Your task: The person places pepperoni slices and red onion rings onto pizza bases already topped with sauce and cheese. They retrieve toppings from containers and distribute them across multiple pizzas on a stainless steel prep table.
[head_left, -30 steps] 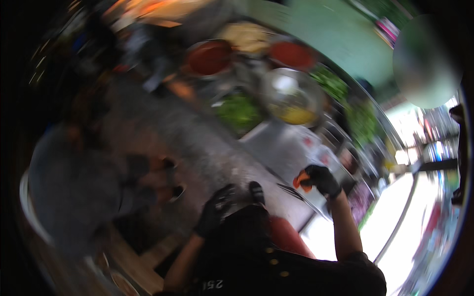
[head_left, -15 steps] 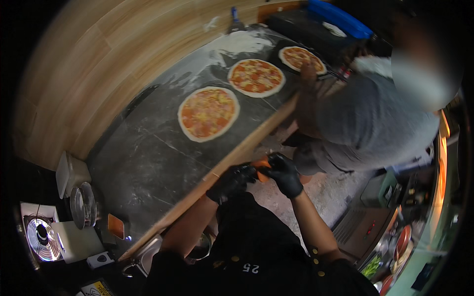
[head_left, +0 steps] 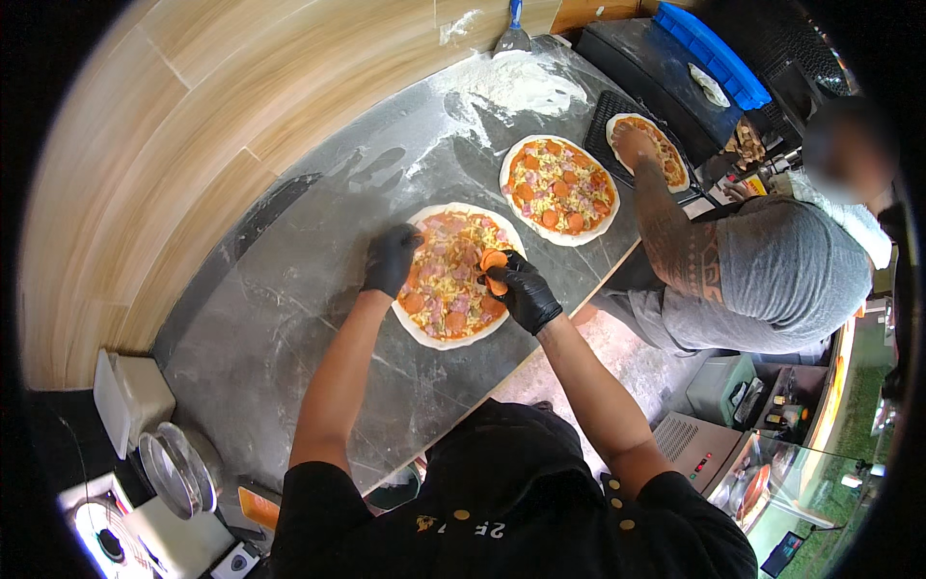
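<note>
My right hand (head_left: 529, 297), in a black glove, is closed on a small stack of pepperoni slices (head_left: 494, 259) above the right side of the nearest pizza (head_left: 453, 275). That raw pizza lies on the dark stone counter, topped with sauce, shredded cheese, chopped pink ham and some pepperoni. At its left rim is my left hand (head_left: 390, 259), also black-gloved, with the fingers pointing down over the toppings; motion blur hides what they hold, if anything. A second pizza (head_left: 559, 190) with similar toppings and pepperoni lies just beyond, to the right.
At the right, a co-worker's hand (head_left: 634, 145) touches a third pizza (head_left: 666, 159) on a black perforated peel (head_left: 610, 114). Flour (head_left: 516, 82) and a blue-handled scraper (head_left: 514, 34) are at the back. Clear round containers (head_left: 178, 468) and an orange-filled tray (head_left: 258, 507) stand lower left.
Both hands have moved from in front of the counter edge, where they were together at the pepperoni, to over the nearest pizza, and are now apart. The view has shifted.
</note>
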The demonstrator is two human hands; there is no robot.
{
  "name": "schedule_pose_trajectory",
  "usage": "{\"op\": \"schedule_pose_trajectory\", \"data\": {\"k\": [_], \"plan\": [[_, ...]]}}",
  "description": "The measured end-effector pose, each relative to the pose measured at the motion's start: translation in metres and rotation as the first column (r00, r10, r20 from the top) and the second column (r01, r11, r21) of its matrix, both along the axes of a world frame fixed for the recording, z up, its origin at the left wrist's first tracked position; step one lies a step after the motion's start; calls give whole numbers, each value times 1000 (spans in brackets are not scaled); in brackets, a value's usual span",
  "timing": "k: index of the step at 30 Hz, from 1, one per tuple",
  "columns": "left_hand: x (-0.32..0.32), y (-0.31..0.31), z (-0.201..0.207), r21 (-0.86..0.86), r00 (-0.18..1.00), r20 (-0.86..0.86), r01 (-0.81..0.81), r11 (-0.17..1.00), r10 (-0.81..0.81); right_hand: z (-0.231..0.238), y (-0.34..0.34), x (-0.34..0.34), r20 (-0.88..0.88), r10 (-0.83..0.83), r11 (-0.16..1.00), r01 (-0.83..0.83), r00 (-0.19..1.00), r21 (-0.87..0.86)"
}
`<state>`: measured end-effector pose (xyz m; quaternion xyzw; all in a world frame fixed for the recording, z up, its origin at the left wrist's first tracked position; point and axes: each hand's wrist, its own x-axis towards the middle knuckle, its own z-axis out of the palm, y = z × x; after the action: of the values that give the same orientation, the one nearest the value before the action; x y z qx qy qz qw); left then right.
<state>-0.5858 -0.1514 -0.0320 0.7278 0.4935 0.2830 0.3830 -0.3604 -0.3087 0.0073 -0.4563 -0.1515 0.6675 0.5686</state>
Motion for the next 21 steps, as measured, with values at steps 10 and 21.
{"op": "schedule_pose_trajectory", "data": {"k": [10, 21], "plan": [[3, 8, 16, 268, 996, -66, 75, 960, -60, -21, 44, -21, -354, -55, 996, 25, 934, -90], [39, -58, 24, -131, 955, 291, 91, 987, -50, -9, 46, -21, -148, -178, 980, 161, 973, -120]]}}
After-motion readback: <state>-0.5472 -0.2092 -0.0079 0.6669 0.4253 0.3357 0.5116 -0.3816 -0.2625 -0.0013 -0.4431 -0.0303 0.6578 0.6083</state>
